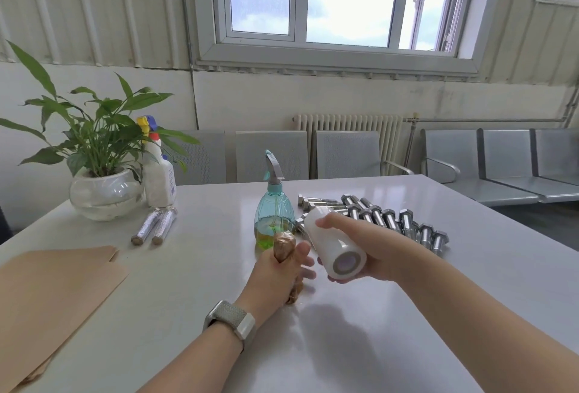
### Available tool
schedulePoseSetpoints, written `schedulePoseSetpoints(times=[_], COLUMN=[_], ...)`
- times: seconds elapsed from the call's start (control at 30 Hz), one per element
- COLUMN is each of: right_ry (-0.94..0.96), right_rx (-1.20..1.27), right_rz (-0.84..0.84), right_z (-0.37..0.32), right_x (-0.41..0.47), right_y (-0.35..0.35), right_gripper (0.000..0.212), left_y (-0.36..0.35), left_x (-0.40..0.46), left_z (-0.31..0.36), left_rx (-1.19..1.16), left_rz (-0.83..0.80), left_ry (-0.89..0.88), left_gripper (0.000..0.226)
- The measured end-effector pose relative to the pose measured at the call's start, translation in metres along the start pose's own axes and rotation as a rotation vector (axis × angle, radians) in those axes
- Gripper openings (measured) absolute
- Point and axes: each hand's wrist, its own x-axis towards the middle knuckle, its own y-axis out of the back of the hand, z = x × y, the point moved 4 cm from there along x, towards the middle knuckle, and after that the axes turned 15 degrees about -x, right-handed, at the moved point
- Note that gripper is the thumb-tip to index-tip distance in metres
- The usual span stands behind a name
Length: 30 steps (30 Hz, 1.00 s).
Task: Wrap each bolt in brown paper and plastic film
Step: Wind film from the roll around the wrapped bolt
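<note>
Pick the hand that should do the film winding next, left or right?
Right. The right hand already grips the plastic film roll, right beside the paper-wrapped bolt. The left hand holds that bolt upright, so it's busy steadying.

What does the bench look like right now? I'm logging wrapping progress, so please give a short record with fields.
left hand: grips a paper-wrapped bolt, held upright
right hand: holds the plastic film roll beside it
finished: two film-wrapped bolts by the glass plant bowl
waiting: pile of bare bolts behind the right hand
paper: brown sheets at the left edge
other: teal spray bottle
</note>
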Motion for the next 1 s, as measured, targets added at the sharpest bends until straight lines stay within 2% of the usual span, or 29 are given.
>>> schedulePoseSetpoints(times=[0.13,0.33,0.47,0.57,0.63,0.7,0.77,0.83,0.9,1.0], right_ry=[-0.044,-0.034,-0.034,-0.007,0.02,0.045,0.069,0.092,0.107,0.111], right_rx=[0.065,0.12,0.107,0.081,0.063,0.052,0.043,0.018,-0.033,-0.147], right_rz=[-0.002,-0.024,-0.011,-0.024,-0.016,-0.012,-0.023,-0.037,-0.054,-0.054], right_z=[-0.001,0.002,0.002,0.002,0.003,0.003,0.001,-0.003,-0.008,-0.016], right_x=[0.003,0.006,0.004,0.001,-0.001,-0.004,-0.005,-0.005,-0.006,-0.006], right_y=[0.0,0.001,0.003,0.003,0.004,0.003,-0.001,-0.006,-0.012,-0.018], right_gripper=[0.059,0.057,0.054,0.055,0.059,0.061,0.063,0.065,0.069,0.071], left_y=[-0.002,-0.005,-0.007,-0.006,0.001,0.015,0.026,0.032,0.038,0.045], left_x=[-0.002,0.002,0.001,-0.005,-0.009,-0.016,-0.025,-0.032,-0.034,-0.048], left_z=[0.001,-0.001,0.0,0.006,0.013,0.02,0.027,0.031,0.031,0.027], left_rx=[0.066,0.08,0.097,0.191,0.237,0.282,0.267,0.144,0.085,0.109], left_rz=[-0.115,-0.161,-0.169,-0.198,-0.209,-0.196,-0.261,-0.3,-0.269,-0.331], left_ry=[0.012,-0.042,-0.049,-0.076,-0.079,-0.031,0.042,0.124,0.207,0.213], left_gripper=[0.045,0.032,0.035,0.029,0.035,0.047,0.041,0.036,0.045,0.039])
